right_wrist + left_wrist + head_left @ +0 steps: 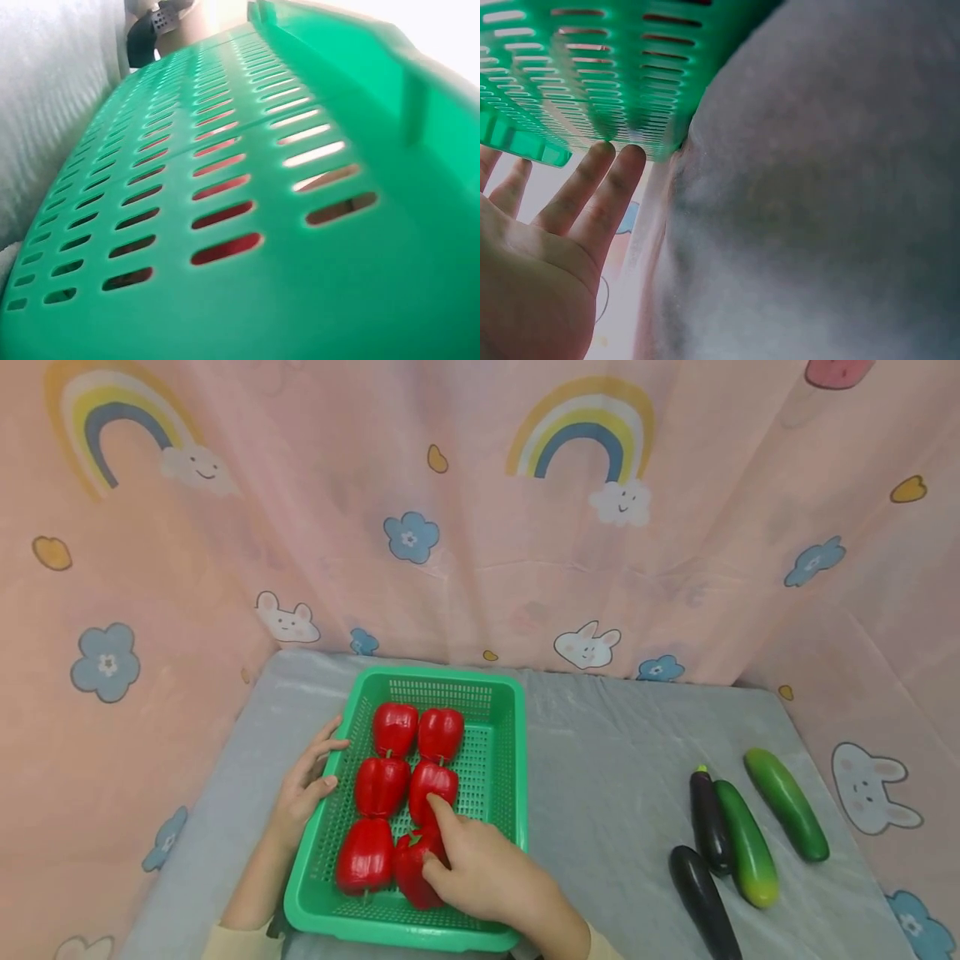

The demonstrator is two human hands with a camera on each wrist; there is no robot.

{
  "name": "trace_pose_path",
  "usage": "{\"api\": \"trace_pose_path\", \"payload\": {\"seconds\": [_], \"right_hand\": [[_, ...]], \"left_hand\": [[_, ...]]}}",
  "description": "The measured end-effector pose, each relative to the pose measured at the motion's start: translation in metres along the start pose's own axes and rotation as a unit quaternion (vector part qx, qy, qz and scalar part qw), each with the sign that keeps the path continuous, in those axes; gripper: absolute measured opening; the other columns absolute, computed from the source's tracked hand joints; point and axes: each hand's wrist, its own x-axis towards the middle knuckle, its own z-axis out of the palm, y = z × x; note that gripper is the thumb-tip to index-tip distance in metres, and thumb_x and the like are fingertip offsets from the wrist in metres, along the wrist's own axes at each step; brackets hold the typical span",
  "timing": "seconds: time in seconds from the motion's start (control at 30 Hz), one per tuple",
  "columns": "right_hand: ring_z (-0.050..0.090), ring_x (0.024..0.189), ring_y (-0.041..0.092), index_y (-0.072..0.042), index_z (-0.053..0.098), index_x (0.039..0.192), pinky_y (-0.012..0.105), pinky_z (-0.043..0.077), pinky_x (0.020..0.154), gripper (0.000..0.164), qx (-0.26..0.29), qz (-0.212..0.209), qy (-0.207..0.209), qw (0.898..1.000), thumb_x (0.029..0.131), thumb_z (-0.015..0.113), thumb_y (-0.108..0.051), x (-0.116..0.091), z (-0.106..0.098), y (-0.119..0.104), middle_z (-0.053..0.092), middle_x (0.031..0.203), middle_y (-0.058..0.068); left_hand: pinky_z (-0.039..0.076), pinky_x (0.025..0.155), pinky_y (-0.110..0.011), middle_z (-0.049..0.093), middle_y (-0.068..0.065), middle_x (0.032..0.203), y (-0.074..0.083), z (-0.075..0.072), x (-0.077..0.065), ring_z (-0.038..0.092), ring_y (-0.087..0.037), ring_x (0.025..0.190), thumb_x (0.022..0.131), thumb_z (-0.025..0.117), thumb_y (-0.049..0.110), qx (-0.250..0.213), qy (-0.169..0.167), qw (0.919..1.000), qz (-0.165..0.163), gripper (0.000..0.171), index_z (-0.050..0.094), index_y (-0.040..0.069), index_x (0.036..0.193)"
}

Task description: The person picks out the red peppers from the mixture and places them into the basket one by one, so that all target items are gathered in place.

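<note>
Several red bell peppers lie in two columns in a green plastic basket. My right hand reaches over the near right side and grips the nearest right bell pepper, thumb on its side. Its index finger reaches to the pepper beyond, and the other fingers are hidden under the hand. At the left side is my left hand, fingers extended, fingertips against the slotted basket wall in the left wrist view. The right wrist view shows mostly the basket's outer wall, with red through the slots.
On the right of the grey cloth-covered table lie two eggplants, one upper and one nearer, beside two green cucumbers, one inner and one outer. A pink patterned curtain rises behind the table.
</note>
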Motion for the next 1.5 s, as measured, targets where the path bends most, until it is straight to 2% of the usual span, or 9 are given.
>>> {"api": "trace_pose_path", "payload": {"seconds": [0.17,0.4,0.5,0.7,0.97,1.1,1.2,1.33,1.5], "right_hand": [[0.071,0.108,0.016,-0.003,0.040,0.165,0.038,0.062,0.087,0.080,-0.021,-0.016,0.005,1.000,0.099,0.070,-0.037,-0.004,-0.001,-0.002,0.072,0.130,0.007],[0.069,0.120,0.027,-0.006,0.037,0.168,0.045,0.063,0.090,0.085,-0.036,-0.019,0.015,0.999,0.100,0.072,-0.042,-0.009,-0.005,-0.007,0.067,0.140,0.013],[0.067,0.120,0.025,-0.007,0.041,0.166,0.045,0.063,0.091,0.081,-0.048,-0.035,0.034,0.998,0.101,0.072,-0.043,-0.010,-0.008,-0.008,0.066,0.140,0.011],[0.063,0.110,0.013,-0.010,0.050,0.162,0.034,0.060,0.087,0.069,-0.067,-0.092,0.072,0.991,0.103,0.073,-0.037,-0.011,-0.014,-0.005,0.066,0.131,0.002],[0.057,0.135,0.013,-0.015,0.052,0.161,0.039,0.056,0.107,0.062,-0.033,-0.155,0.094,0.983,0.106,0.069,-0.037,-0.017,-0.019,0.000,0.058,0.151,-0.003],[0.054,0.138,0.012,-0.019,0.051,0.163,0.040,0.056,0.107,0.060,0.013,-0.192,0.110,0.975,0.108,0.067,-0.038,-0.022,-0.028,0.008,0.055,0.154,-0.007],[0.054,0.140,0.014,-0.020,0.049,0.164,0.043,0.057,0.106,0.061,0.024,-0.210,0.135,0.968,0.108,0.068,-0.035,-0.026,-0.036,0.016,0.054,0.155,-0.007],[0.055,0.143,0.022,-0.018,0.049,0.164,0.050,0.056,0.107,0.064,-0.016,-0.211,0.179,0.961,0.105,0.072,-0.028,-0.034,-0.049,0.031,0.054,0.159,-0.001],[0.051,0.149,0.030,-0.018,0.046,0.167,0.060,0.050,0.111,0.067,-0.070,-0.184,0.201,0.960,0.105,0.072,-0.026,-0.050,-0.064,0.055,0.049,0.166,0.004]], "left_hand": [[0.044,0.108,-0.026,0.034,-0.019,0.175,0.001,0.000,0.000,0.038,-0.019,0.157,0.099,0.046,-0.012,-0.005,-0.001,0.9999,0.012,0.044,0.052,-0.018,0.142],[0.030,0.117,-0.027,0.035,-0.017,0.175,-0.002,-0.005,-0.001,0.033,-0.018,0.160,0.099,0.046,-0.012,0.018,-0.003,0.9998,0.003,0.043,0.052,-0.018,0.142],[0.030,0.117,-0.028,0.035,-0.017,0.175,-0.002,-0.006,-0.001,0.033,-0.018,0.160,0.099,0.047,-0.011,0.019,-0.002,0.9998,0.003,0.043,0.052,-0.018,0.141],[0.030,0.118,-0.027,0.035,-0.019,0.174,-0.002,-0.006,0.001,0.033,-0.019,0.160,0.099,0.048,-0.011,0.020,-0.002,0.9998,0.001,0.042,0.054,-0.017,0.140],[0.034,0.119,-0.025,0.038,-0.021,0.172,0.001,-0.008,0.003,0.041,-0.020,0.156,0.095,0.049,-0.012,0.024,-0.011,0.9993,0.025,0.055,0.050,-0.015,0.150],[0.031,0.121,-0.024,0.035,-0.021,0.174,0.003,-0.013,0.004,0.040,-0.017,0.156,0.098,0.049,-0.010,0.041,-0.030,0.9986,0.013,0.056,0.048,-0.013,0.154],[0.037,0.118,-0.025,0.036,-0.021,0.174,0.006,-0.017,0.006,0.045,-0.018,0.152,0.101,0.048,-0.008,0.035,-0.037,0.9987,0.001,0.055,0.046,-0.012,0.156],[0.048,0.109,-0.026,0.041,-0.022,0.171,0.008,-0.022,0.007,0.055,-0.022,0.142,0.104,0.047,-0.006,0.025,-0.031,0.9992,-0.002,0.054,0.044,-0.013,0.157],[0.048,0.106,-0.021,0.044,-0.023,0.168,0.013,-0.028,0.011,0.055,-0.022,0.142,0.108,0.048,-0.005,0.079,-0.020,0.9965,-0.018,0.051,0.047,-0.007,0.159]]}}
